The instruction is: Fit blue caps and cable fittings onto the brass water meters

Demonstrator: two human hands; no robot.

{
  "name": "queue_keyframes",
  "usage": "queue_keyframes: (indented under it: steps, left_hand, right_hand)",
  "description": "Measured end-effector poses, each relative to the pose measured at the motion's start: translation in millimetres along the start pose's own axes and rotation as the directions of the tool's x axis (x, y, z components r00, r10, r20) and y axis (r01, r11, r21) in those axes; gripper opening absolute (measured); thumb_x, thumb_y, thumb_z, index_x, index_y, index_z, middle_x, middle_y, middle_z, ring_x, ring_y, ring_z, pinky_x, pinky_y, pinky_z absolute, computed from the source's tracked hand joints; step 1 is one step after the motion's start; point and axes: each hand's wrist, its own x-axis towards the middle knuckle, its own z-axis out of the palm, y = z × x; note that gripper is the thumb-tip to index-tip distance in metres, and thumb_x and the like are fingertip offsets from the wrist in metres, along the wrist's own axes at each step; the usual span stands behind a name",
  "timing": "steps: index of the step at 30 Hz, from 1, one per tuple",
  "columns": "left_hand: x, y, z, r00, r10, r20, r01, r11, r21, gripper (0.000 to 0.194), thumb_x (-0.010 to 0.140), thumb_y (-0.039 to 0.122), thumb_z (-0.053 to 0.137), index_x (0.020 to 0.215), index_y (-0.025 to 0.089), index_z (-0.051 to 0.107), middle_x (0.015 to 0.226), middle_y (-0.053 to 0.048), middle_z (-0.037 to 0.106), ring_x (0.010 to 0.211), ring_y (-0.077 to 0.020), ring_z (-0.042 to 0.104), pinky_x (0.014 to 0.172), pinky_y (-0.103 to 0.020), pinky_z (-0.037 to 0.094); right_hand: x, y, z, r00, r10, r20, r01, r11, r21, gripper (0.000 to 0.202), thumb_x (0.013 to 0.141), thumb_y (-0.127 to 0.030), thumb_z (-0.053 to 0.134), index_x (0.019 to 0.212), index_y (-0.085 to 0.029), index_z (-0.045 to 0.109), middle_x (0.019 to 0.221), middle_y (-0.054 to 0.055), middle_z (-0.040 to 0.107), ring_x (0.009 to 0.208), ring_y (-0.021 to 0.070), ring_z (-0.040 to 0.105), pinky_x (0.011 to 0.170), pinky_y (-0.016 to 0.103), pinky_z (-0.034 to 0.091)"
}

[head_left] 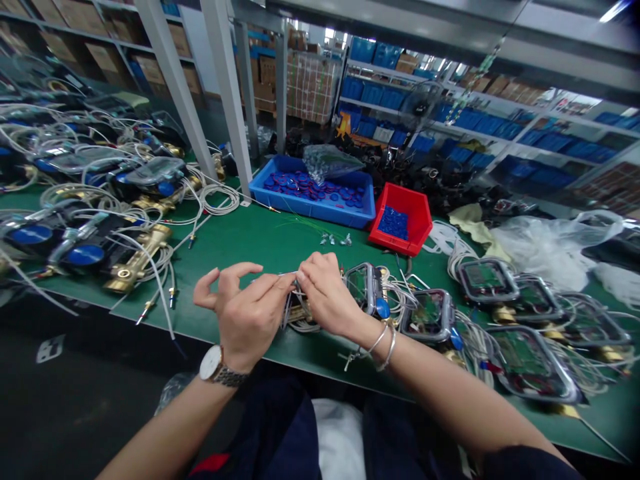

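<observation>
My left hand [250, 307], with a watch on its wrist, pinches with thumb and index finger near the front edge of the green table [225, 247]; its other fingers are raised. Against its fingertips, the fingers of my right hand [325, 290] are pressed together. A thin piece shows between the two hands, too small to make out. Beneath them lies a brass part with grey cables [303, 323], largely covered by my hands. Just right of my right hand is a clear-covered meter unit [363, 287] with a blue cap [383, 307].
Behind my hands stand a blue tray [313, 208] of blue discs and a red bin [423, 217] of small blue parts. Small clear pieces [345, 239] lie before them. Meters with brass fittings [85, 243] crowd the left; open meter units [533, 360] and plastic bags [555, 250] occupy the right.
</observation>
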Motion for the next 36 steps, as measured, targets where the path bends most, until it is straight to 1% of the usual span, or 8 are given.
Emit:
queue_keyframes:
  steps: [4,9,13,17,21,26,30,36]
  left_hand:
    - [4.8,-0.2,2.1,0.997,0.015,0.072,-0.015,1.0,-0.004,0.013,0.093,0.026,0.065,0.1,0.03,0.075,0.094,0.003,0.079,0.105,-0.0288,0.055,0.1,-0.055,0.029]
    - [10.5,-1.8,5.8,1.0,0.005,-0.005,-0.005,1.0,0.028,0.013,0.093,0.027,0.066,0.101,0.03,0.075,0.091,0.003,0.079,0.106,-0.0292,0.054,0.098,-0.054,0.031]
    - [15.8,-4.7,7.5,0.997,0.038,0.065,-0.039,0.999,0.012,0.012,0.094,0.028,0.064,0.1,0.03,0.075,0.093,0.003,0.078,0.107,-0.0286,0.055,0.101,-0.055,0.029]
    - [18.1,-5.3,10.0,0.999,0.037,0.023,-0.038,0.999,0.025,0.013,0.093,0.027,0.065,0.101,0.032,0.075,0.089,0.003,0.078,0.11,-0.0288,0.055,0.101,-0.054,0.03]
    - [19.5,-5.5,12.4,0.994,0.027,0.104,-0.025,0.999,-0.022,0.014,0.094,0.027,0.063,0.1,0.031,0.075,0.095,0.001,0.078,0.11,-0.0291,0.054,0.102,-0.056,0.028]
    - [19.6,-9.3,15.9,0.998,0.021,0.051,-0.021,1.0,-0.003,0.013,0.094,0.027,0.064,0.098,0.029,0.076,0.089,0.002,0.078,0.11,-0.03,0.053,0.1,-0.056,0.03]
    - [20.4,-12.9,17.0,0.99,0.017,0.14,-0.013,0.999,-0.03,0.014,0.094,0.028,0.064,0.1,0.03,0.076,0.094,0.001,0.078,0.11,-0.03,0.051,0.101,-0.058,0.029]
    - [18.0,-9.9,18.0,0.996,0.023,0.083,-0.024,1.0,0.004,0.014,0.094,0.029,0.063,0.1,0.032,0.076,0.09,0.001,0.077,0.109,-0.0297,0.051,0.103,-0.061,0.024]
  right_hand:
    - [5.3,6.7,2.2,0.984,-0.17,-0.052,0.163,0.98,-0.114,0.015,0.101,-0.023,0.046,0.099,-0.019,0.06,0.123,0.012,0.054,0.122,0.0285,0.038,0.104,0.045,0.035]
    - [10.4,8.9,4.3,0.999,0.015,0.032,-0.015,1.0,0.007,0.025,0.104,-0.024,0.037,0.09,-0.019,0.057,0.099,0.009,0.057,0.097,0.0226,0.047,0.089,0.037,0.042]
    - [13.0,9.2,2.3,0.996,-0.089,-0.024,0.086,0.991,-0.106,0.014,0.1,-0.022,0.047,0.1,-0.02,0.061,0.123,0.012,0.055,0.118,0.0282,0.039,0.1,0.044,0.036]
    - [15.9,11.1,1.5,0.997,0.054,0.054,-0.053,0.998,-0.023,0.029,0.104,-0.023,0.036,0.085,-0.02,0.059,0.098,0.009,0.057,0.096,0.0235,0.046,0.088,0.039,0.041]
    - [18.2,14.0,2.4,0.996,-0.088,-0.015,0.086,0.99,-0.109,0.017,0.1,-0.025,0.045,0.098,-0.019,0.061,0.12,0.013,0.054,0.115,0.0285,0.04,0.099,0.044,0.036]
    - [21.0,17.7,5.7,0.991,0.058,0.125,-0.056,0.998,-0.018,0.034,0.106,-0.026,0.033,0.086,-0.019,0.059,0.094,0.009,0.057,0.093,0.0229,0.046,0.088,0.039,0.041]
    - [20.9,18.8,6.1,0.995,-0.095,0.032,0.098,0.989,-0.112,0.017,0.101,-0.026,0.046,0.102,-0.018,0.061,0.119,0.013,0.055,0.114,0.0279,0.041,0.097,0.042,0.037]
    - [20.7,20.3,7.3,0.988,0.019,0.15,-0.011,0.999,-0.052,0.032,0.105,-0.023,0.034,0.087,-0.018,0.06,0.094,0.01,0.058,0.093,0.0232,0.048,0.087,0.04,0.041]
